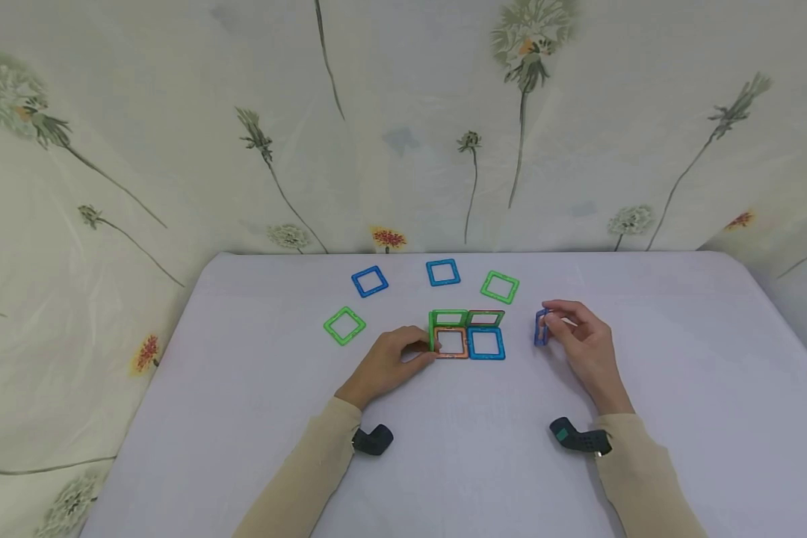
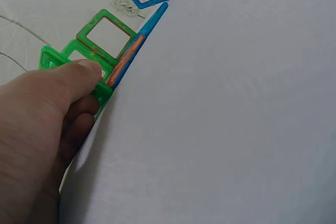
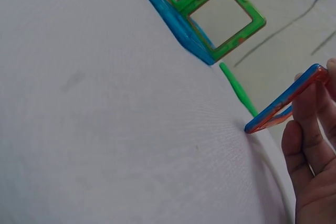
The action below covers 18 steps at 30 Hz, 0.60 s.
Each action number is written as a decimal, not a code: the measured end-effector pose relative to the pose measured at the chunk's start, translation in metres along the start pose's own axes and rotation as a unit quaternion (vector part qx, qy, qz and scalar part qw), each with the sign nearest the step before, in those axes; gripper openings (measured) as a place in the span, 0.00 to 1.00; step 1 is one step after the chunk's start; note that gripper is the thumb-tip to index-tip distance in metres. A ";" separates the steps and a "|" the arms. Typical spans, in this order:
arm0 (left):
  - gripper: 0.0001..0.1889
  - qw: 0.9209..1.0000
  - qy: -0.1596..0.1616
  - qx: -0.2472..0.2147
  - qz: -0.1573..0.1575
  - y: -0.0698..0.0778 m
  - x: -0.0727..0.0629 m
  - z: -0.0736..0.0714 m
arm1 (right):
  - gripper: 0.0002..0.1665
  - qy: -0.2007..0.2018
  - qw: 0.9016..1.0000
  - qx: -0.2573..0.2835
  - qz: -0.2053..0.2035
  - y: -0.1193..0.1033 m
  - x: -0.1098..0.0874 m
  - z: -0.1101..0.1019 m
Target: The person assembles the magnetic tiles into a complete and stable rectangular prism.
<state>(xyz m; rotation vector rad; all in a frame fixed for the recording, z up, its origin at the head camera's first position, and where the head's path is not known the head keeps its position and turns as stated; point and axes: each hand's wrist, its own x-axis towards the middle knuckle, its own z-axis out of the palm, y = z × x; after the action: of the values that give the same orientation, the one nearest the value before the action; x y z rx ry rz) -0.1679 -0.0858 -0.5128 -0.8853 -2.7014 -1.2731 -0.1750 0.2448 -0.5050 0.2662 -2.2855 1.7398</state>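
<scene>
On the white table sits a small structure of magnetic tiles. An orange square tile (image 1: 451,356) and a blue square tile (image 1: 487,358) lie flat side by side, and two framed tiles stand along their back edge, a green tile (image 1: 449,323) and a green tile with reddish edges (image 3: 257,24). My left hand (image 1: 393,364) pinches another upright green tile (image 1: 432,329) at the structure's left side, its thumb on the tile in the left wrist view. To the right, apart from the structure, my right hand (image 1: 581,347) holds a blue tile (image 1: 537,329) upright between thumb and fingers.
Loose tiles lie around the back: a green one (image 1: 353,335) at left, two blue ones, one (image 1: 375,292) left and one (image 1: 443,283) behind the structure, and a green one (image 1: 495,298) behind right. A flower-printed cloth (image 1: 390,187) hangs beyond the table's far edge.
</scene>
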 end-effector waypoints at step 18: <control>0.10 1.000 -0.001 -0.003 0.008 -0.002 0.001 0.000 | 0.17 -0.027 1.000 0.010 0.009 -0.006 -0.001 0.004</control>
<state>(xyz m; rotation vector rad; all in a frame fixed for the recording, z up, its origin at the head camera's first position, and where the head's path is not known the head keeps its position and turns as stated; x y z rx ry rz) -0.1694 -0.0864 -0.5141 -0.9089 -2.6871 -1.2792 -0.1726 0.2394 -0.5008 0.2997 -2.3163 1.7853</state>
